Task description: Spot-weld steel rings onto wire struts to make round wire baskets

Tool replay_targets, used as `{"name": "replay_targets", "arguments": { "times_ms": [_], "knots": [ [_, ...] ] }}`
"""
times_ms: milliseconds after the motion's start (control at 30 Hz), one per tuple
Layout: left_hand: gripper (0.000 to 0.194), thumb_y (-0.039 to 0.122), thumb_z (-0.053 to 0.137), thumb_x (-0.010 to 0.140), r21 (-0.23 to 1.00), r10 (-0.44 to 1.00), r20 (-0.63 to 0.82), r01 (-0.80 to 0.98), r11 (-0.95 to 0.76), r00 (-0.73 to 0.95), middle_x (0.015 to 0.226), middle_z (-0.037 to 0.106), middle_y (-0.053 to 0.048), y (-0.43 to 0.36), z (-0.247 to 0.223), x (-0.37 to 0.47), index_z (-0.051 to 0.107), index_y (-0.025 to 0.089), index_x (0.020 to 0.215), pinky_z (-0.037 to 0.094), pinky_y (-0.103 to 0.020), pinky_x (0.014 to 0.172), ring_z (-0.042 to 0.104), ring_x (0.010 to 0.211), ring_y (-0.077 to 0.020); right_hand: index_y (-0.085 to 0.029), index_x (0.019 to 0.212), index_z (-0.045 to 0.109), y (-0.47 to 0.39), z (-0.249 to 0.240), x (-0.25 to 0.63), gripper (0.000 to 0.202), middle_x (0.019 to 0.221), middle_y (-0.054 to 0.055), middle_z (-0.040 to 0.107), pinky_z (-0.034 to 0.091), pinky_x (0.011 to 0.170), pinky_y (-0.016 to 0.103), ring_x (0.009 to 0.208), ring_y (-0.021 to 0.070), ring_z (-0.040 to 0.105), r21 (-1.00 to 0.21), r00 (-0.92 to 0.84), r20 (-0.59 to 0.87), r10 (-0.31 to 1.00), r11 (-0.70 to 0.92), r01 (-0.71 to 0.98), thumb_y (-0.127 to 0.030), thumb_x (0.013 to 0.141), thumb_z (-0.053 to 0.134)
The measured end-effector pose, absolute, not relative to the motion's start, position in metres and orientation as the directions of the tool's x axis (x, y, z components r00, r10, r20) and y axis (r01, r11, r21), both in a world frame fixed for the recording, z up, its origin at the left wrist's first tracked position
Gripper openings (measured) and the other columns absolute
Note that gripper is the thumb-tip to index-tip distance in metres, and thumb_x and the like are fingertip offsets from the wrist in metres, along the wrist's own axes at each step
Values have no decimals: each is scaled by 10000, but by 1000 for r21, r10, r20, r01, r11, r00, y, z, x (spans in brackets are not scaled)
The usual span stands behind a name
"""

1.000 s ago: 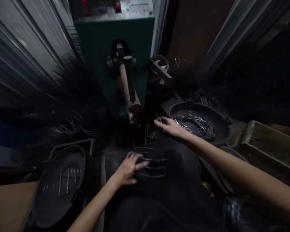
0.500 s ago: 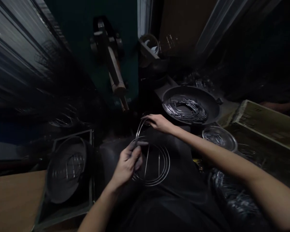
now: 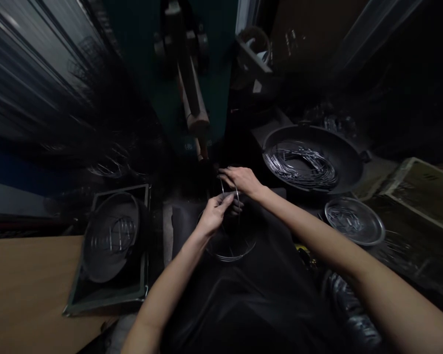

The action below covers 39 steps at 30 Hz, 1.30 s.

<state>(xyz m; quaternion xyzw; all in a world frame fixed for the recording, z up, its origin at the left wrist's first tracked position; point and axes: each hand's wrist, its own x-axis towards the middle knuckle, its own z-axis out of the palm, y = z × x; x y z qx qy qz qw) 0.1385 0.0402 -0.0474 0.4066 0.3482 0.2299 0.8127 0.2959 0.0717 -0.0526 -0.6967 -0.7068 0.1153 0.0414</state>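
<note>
My left hand (image 3: 216,211) is closed on a thin metal wire ring (image 3: 238,196) in front of the machine. Just beyond it, my right hand (image 3: 243,181) has its fingers bent over the top of the same ring, closed on it. Below both hands, several round wire rings (image 3: 231,258) rest on the dark cloth over the lap. The green machine (image 3: 217,108), with a rod-like arm (image 3: 196,108) pointing down, stands beyond the hands.
At right are a large pan (image 3: 349,162) with a coil of wire pieces, a smaller bowl (image 3: 376,228) with short wires and a yellowish crate (image 3: 424,191). At left, a dark bowl (image 3: 99,265) sits in a green-edged tray (image 3: 107,307) beside a wooden board (image 3: 29,285).
The view has shifted. My left hand has moved up and right, closer to my right hand, and the held ring now stands more upright between them.
</note>
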Motion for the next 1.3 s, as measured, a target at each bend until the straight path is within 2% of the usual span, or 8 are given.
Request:
{"name": "replay_targets", "arguments": {
  "times_ms": [200, 367, 533, 700, 833, 967, 1100, 1300],
  "knots": [
    [370, 407, 770, 677, 862, 654, -376, -11, 506, 657, 680, 650, -19, 62, -48, 140, 686, 103, 868, 340, -150, 428, 462, 435, -24, -156, 1444, 382, 33, -55, 301, 499, 1196, 120, 621, 450, 885, 335, 1045, 246, 601, -511, 54, -130, 990, -114, 852, -221, 951, 419],
    [319, 348, 757, 722, 851, 620, -400, 24, 524, 675, 703, 655, -27, 74, -49, 148, 669, 92, 892, 382, -156, 442, 521, 446, -40, -167, 1256, 587, -44, -62, 288, 450, 1159, 98, 638, 471, 924, 362, 1064, 244, 593, -922, -111, -281, 953, -236, 307, -415, 883, 546],
    [403, 469, 706, 752, 878, 589, -334, 16, 479, 735, 769, 657, -45, 72, -54, 154, 676, 100, 914, 416, -177, 476, 557, 494, -59, -132, 1082, 661, -63, -71, 273, 551, 892, 81, 670, 516, 727, 340, 810, 230, 623, -883, -15, -426, 905, -411, 227, -604, 860, 485],
    [414, 501, 605, 824, 952, 621, -269, 107, 286, 736, 826, 678, -60, 69, -50, 147, 710, 114, 925, 479, -224, 669, 633, 735, -133, -197, 1018, 686, -60, -77, 274, 386, 1023, 66, 651, 442, 940, 364, 1008, 228, 591, -903, -280, -337, 899, -224, 366, -486, 906, 456],
    [425, 466, 445, 923, 963, 642, -195, 269, -18, 742, 1085, 659, -79, 32, -43, 110, 632, 172, 1167, 468, -328, 896, 606, 1012, -202, -163, 873, 672, -66, -79, 272, 382, 900, 69, 660, 514, 782, 320, 822, 196, 629, -939, -273, -321, 907, -267, 217, -505, 885, 502],
    [572, 316, 593, 839, 678, 561, -140, 492, -547, 816, 1315, 502, -135, -32, -84, 52, 436, 217, 1380, 311, -530, 1064, 417, 1260, -313, -148, 800, 617, -59, -67, 276, 427, 724, 40, 632, 484, 536, 238, 581, 134, 573, -910, -59, -413, 909, -409, 72, -575, 809, 598],
    [586, 192, 651, 756, 342, 559, -126, 565, -751, 819, 1315, 454, -89, -53, -144, 33, 515, 372, 1297, 238, -585, 1068, 421, 1211, -317, -157, 854, 572, -45, -58, 274, 423, 720, 42, 624, 461, 523, 220, 609, 129, 566, -929, 12, -369, 929, -369, -9, -567, 777, 648],
    [659, 339, 675, 698, 383, 577, -52, 550, -742, 815, 1155, 498, -122, -9, -146, 53, 488, 290, 1329, 380, -502, 905, 485, 995, -309, -171, 830, 558, -36, -79, 258, 359, 729, 11, 567, 464, 604, 242, 646, 120, 529, -937, 108, -349, 931, -347, -38, -495, 738, 683]
  ]
}}
